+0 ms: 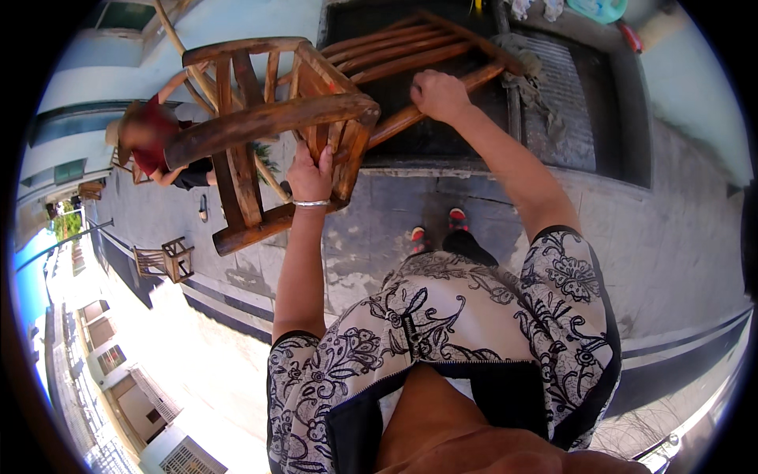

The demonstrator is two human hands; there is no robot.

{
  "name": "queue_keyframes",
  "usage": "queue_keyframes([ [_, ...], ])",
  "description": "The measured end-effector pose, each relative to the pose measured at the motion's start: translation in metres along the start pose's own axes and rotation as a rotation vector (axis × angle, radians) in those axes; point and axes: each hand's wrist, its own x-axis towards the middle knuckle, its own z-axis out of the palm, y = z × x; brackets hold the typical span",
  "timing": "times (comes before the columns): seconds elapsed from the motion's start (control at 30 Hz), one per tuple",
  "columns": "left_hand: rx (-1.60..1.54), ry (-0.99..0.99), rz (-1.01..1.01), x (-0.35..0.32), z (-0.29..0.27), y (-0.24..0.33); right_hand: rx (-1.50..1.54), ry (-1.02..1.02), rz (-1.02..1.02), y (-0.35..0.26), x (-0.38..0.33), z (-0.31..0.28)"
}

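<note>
I hold a brown wooden chair (pixel 272 118) tipped over in front of me, its slatted back (pixel 395 59) stretching away to the right over a dark basin. My left hand (pixel 309 174), with a silver bangle at the wrist, is closed round a wooden part near the seat corner; the frame covers some of its fingers. At the right, my right hand (pixel 440 95) is closed on the side rail of the back, knuckles up. Grey cloth (pixel 541 87) lies bunched past the far end of that rail.
The basin's rim (pixel 426 170) runs close beyond my red-patterned shoes (pixel 418 234). A ribbed washboard-like slab (pixel 572 103) lies at the right. A hatted person in red (pixel 158 130) holds a long pole at the left. A small wooden chair (pixel 166 261) stands lower left; a teal basin (pixel 598 8) is top right.
</note>
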Motion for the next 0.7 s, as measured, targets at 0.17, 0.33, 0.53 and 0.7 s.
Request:
queue_keyframes([
  [0.17, -0.049, -0.001, -0.013, 0.002, -0.002, 0.003, 0.154, 0.203, -0.083, -0.033, -0.022, 0.011],
  [0.33, 0.015, 0.013, 0.011, 0.003, -0.002, 0.005, 0.273, 0.37, 0.099, 0.045, -0.006, 0.01],
  [0.53, -0.009, 0.013, 0.019, 0.003, -0.002, -0.002, 0.768, 0.702, -0.322, -0.093, -0.037, -0.004],
  [0.7, -0.02, 0.001, 0.016, 0.003, -0.003, 0.004, 0.553, 0.77, -0.344, -0.099, -0.041, 0.018],
])
